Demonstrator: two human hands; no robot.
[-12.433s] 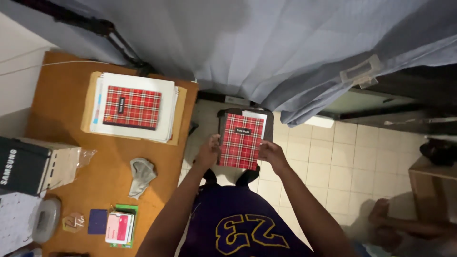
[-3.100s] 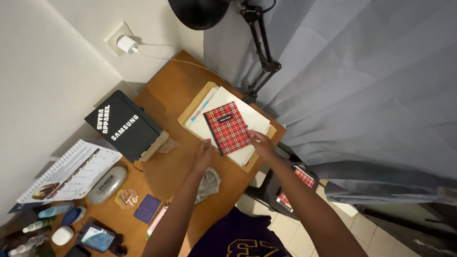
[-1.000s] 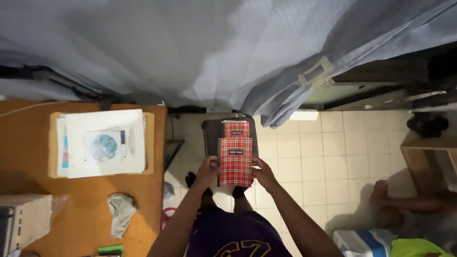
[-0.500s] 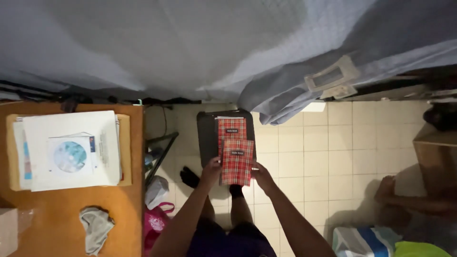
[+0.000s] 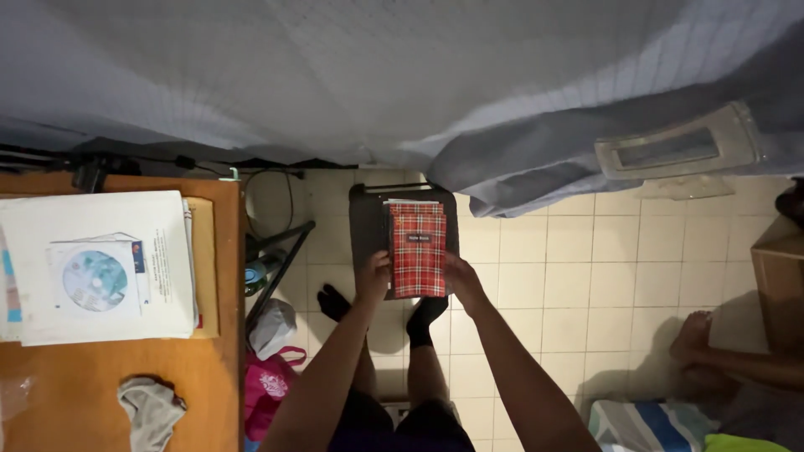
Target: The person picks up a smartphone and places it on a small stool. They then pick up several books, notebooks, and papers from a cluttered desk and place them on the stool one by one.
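Observation:
I hold a red plaid notebook (image 5: 418, 254) with both hands over a dark stool (image 5: 366, 224) on the tiled floor. My left hand (image 5: 373, 277) grips its lower left edge, and my right hand (image 5: 460, 279) grips its lower right edge. The edge of another red plaid notebook (image 5: 414, 205) shows on the stool just beyond the held one. My feet in black socks stand below the stool.
A wooden desk (image 5: 92, 385) at the left carries a stack of white papers (image 5: 151, 251) with a disc sleeve (image 5: 94, 278) and a crumpled grey cloth (image 5: 151, 408). A grey curtain (image 5: 402, 75) hangs ahead. A pink bag (image 5: 270, 383) lies by the desk; a cardboard box (image 5: 780, 276) stands at the right.
The view has shifted right, away from the desk. The plaid notebook in my hands has moved forward, onto the notebook lying on the stool.

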